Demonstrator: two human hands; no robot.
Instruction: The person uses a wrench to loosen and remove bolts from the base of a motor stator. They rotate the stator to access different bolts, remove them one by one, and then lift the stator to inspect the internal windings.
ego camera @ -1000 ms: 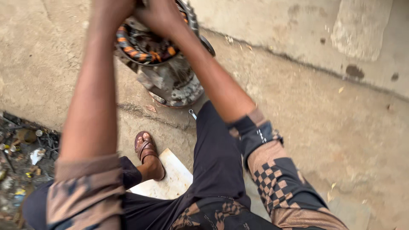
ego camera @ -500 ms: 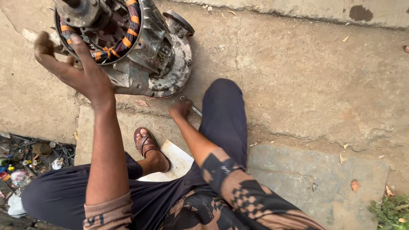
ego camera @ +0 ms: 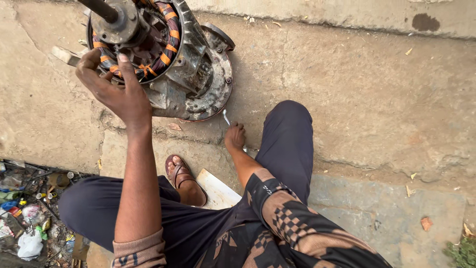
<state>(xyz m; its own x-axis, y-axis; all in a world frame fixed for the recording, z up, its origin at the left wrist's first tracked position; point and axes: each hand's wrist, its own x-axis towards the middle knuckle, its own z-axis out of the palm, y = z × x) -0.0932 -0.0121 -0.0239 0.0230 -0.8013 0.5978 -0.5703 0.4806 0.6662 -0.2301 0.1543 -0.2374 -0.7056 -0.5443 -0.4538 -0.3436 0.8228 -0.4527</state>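
On the concrete ground (ego camera: 357, 99) in front of the seated person, an opened electric motor (ego camera: 163, 54) is lying on its side against the low step, its end cover off and the orange-and-dark copper windings (ego camera: 166, 30) showing; the left hand (ego camera: 116, 89) is resting on the rim of the stator with fingers spread and curled over the near edge, open rather than clenched, thumb toward the windings. The right hand (ego camera: 234, 136) is reaching down to the ground just beside the right knee, fingers closing on a slim metal tool (ego camera: 226, 118) whose tip is pointing up toward the motor's flange (ego camera: 218, 94); whether the grip is complete I cannot tell.

To do this well, I judge the left hand should be keeping the housing from rolling, pressing on the metal rim and not on the windings, whose insulation would scratch easily; the tool should be brought in along the slots rather than across them.

The motor's long axis is following its dark shaft (ego camera: 101, 9), which is pointing up and to the left in the view, away from the person's sandalled foot (ego camera: 181, 176); the open face is tilting toward the camera.
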